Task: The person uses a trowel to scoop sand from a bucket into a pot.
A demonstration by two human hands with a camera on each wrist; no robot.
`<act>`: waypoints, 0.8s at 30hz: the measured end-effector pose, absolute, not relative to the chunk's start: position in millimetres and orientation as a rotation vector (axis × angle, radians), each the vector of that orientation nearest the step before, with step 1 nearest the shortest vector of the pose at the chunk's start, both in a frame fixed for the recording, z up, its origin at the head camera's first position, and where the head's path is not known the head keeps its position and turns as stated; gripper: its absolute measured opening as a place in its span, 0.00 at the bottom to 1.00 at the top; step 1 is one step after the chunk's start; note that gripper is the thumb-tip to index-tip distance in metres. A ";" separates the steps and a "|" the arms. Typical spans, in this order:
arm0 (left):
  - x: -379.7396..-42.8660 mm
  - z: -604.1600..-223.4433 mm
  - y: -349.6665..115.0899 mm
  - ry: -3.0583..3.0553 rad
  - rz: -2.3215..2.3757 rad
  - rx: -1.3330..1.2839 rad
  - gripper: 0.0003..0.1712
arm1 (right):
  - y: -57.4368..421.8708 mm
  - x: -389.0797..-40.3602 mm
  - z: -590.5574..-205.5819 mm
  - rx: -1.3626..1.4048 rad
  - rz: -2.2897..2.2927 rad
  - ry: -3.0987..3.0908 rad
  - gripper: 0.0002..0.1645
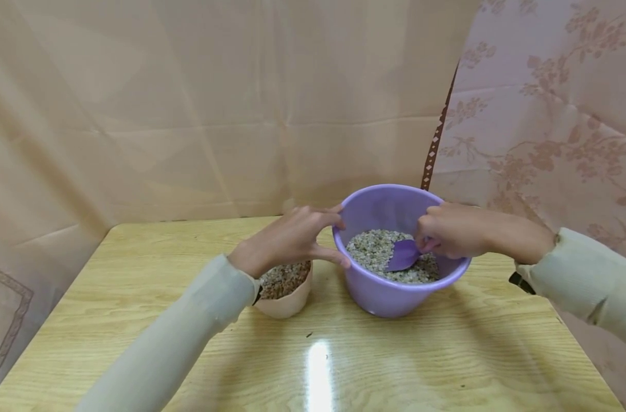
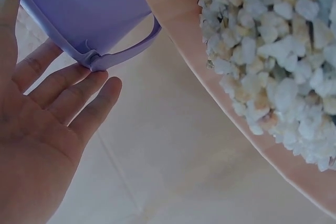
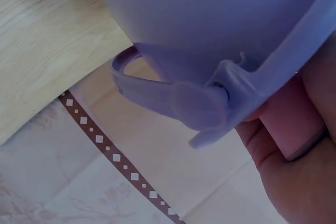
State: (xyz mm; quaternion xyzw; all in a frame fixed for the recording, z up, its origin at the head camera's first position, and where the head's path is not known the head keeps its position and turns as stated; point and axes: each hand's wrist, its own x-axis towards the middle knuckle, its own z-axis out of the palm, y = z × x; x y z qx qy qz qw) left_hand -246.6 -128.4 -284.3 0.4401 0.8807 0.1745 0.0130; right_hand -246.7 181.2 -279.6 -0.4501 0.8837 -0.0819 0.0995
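Observation:
A purple bucket [image 1: 385, 300] holding pale grit [image 1: 373, 247] stands on the table. My left hand [image 1: 294, 234] holds its left rim, thumb toward the front and fingers farther back. In the left wrist view, several fingers [image 2: 71, 90] lie nearly straight beside the bucket's handle [image 2: 131, 51]. Over the bucket's right side, my right hand [image 1: 454, 229] grips a purple scoop [image 1: 403, 256], its blade in the grit. The right wrist view shows a pinkish scoop handle [image 3: 291, 119] in the palm. Beneath my left hand is a peach pot [image 1: 287, 306] of white and brown gravel [image 2: 278, 56], partly hidden.
Both containers stand on a light wood-grain table [image 1: 153, 286]. A beige curtain [image 1: 241, 114] hangs behind it, with a flowered cloth [image 1: 550, 114] at the right. A small dark speck [image 1: 309, 335] lies in front of the pot.

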 end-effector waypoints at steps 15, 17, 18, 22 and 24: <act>-246.8 -288.2 -128.1 2.738 0.565 1.376 0.34 | 179.3 -254.4 -296.0 -1.494 -0.333 2.593 0.24; -247.0 -287.7 -127.4 2.737 0.566 1.384 0.34 | 180.0 -255.2 -296.6 -1.507 -0.333 2.592 0.25; -247.3 -287.4 -127.1 2.740 0.564 1.385 0.34 | 180.5 -255.5 -296.9 -1.516 -0.344 2.591 0.24; -247.7 -285.8 -127.1 2.751 0.551 1.374 0.35 | 181.2 -256.9 -297.8 -1.549 -0.360 2.588 0.23; -248.0 -285.6 -127.4 2.753 0.548 1.369 0.35 | 181.0 -257.4 -298.3 -1.552 -0.358 2.599 0.22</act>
